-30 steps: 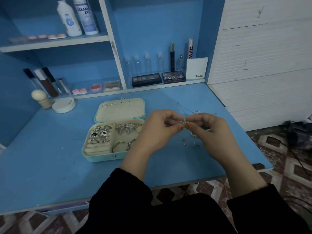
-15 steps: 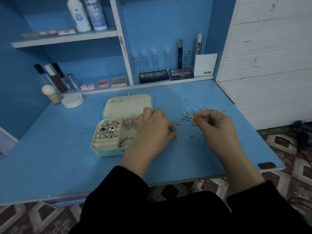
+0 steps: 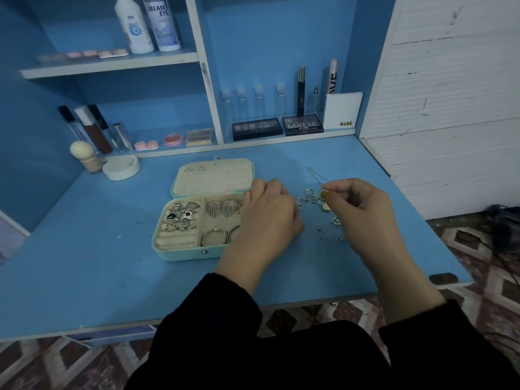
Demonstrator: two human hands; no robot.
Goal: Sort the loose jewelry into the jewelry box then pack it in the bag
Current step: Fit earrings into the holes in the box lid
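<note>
Teal box (image 3: 183, 250) is sitting open mid-desk (image 3: 84, 263), its lid (image 3: 213, 178) lying flat behind it with the cream lining up. Two studs (image 3: 194, 169) are sitting pinned in the lid's far-left corner. In the base, rings (image 3: 181, 218) are filling the left roll section, two fan earrings (image 3: 223, 208) are lying in the far right compartment, and hoops (image 3: 215, 237) are lying in the near right one.

Left hand (image 3: 267, 212) is hovering over the box's right edge — knuckles up, fingers curling down and away from the camera, covering part of both right compartments. Fingertips are hidden, so can't tell if it's holding anything.

Right hand (image 3: 363, 215) is working to the right of the box. Thumb and forefinger are pinching a piece of the loose jewelry (image 3: 308, 196), and the other fingers are curling loosely. Which piece is too small to call. The rest of the pile is lying on the desk between and just beyond the two hands — silver loops, a thin chain (image 3: 315, 175) running toward the back, and small bits (image 3: 320, 233) lying nearer the front.

Palettes (image 3: 256, 128) are lying on the back ledge, a white jar (image 3: 121, 167) is standing at the desk's far left, and two bottles (image 3: 146, 23) are standing on the upper shelf. Black sleeves (image 3: 225, 319) are covering both forearms
</note>
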